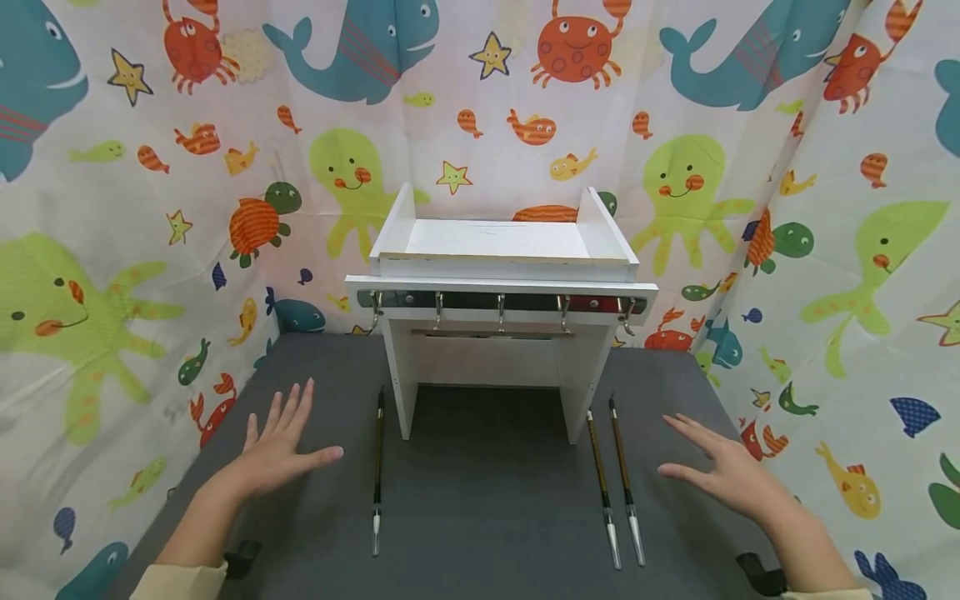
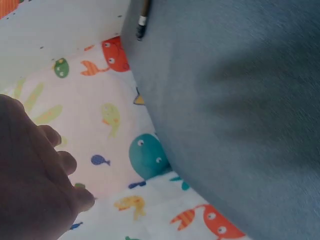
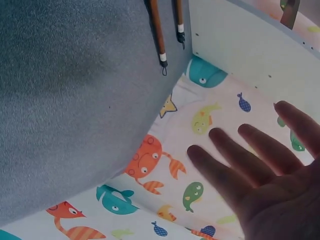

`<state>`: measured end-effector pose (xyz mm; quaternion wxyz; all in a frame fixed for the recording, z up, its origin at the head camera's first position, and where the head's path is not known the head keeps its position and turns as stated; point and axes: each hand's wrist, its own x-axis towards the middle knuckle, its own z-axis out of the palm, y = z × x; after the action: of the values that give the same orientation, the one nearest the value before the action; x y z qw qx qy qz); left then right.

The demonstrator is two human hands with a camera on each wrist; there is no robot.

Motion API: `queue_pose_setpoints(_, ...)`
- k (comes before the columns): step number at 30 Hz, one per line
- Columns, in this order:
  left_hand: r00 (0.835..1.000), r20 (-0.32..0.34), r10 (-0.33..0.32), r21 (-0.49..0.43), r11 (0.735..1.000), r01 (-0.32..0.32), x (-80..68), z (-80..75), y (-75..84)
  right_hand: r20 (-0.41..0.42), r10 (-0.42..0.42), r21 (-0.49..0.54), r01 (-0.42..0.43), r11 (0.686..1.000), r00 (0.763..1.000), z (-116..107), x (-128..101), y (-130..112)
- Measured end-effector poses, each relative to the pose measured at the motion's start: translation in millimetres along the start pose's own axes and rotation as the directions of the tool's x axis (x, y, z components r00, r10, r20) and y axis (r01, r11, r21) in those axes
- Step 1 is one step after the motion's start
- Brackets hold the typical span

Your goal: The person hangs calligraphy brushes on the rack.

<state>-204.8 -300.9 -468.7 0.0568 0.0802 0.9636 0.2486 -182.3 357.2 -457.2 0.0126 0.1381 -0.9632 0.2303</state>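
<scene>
- Head view: left hand (image 1: 281,450) hovers flat, fingers spread, holding nothing, just left of one brush (image 1: 377,471).
- Right hand (image 1: 723,471), likewise spread and empty, hovers right of two brushes (image 1: 615,483) on the grey mat (image 1: 487,500).

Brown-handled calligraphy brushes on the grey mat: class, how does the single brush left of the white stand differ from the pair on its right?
The single brush lies alone and nearly straight, close to the left hand. The pair lies side by side, slightly slanted, close to the right hand. All have brown handles and pale tips pointing toward the person.
</scene>
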Motion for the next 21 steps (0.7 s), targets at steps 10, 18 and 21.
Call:
queue_pose_setpoints(10, 0.998, 0.029, 0.061, -0.165, 0.985, -0.056, 16.2, 4.7, 13.6, -0.205, -0.065, 0.063, 0.079, 0.995, 0.977, 14.3, 6.5, 9.5)
queue_pose_setpoints(18, 0.988, 0.130, 0.081, -0.318, 0.947, -0.036, 32.7, 11.2, 25.5, -0.232, -0.012, 0.087, 0.033, 0.996, 0.973, 25.6, 12.6, 14.3)
queue_pose_setpoints(21, 0.981, 0.173, 0.084, -0.362, 0.932, -0.016, 42.7, 13.2, 31.4, -0.216, 0.010, 0.092, 0.011, 0.996, 0.976, 30.4, 14.5, 19.1)
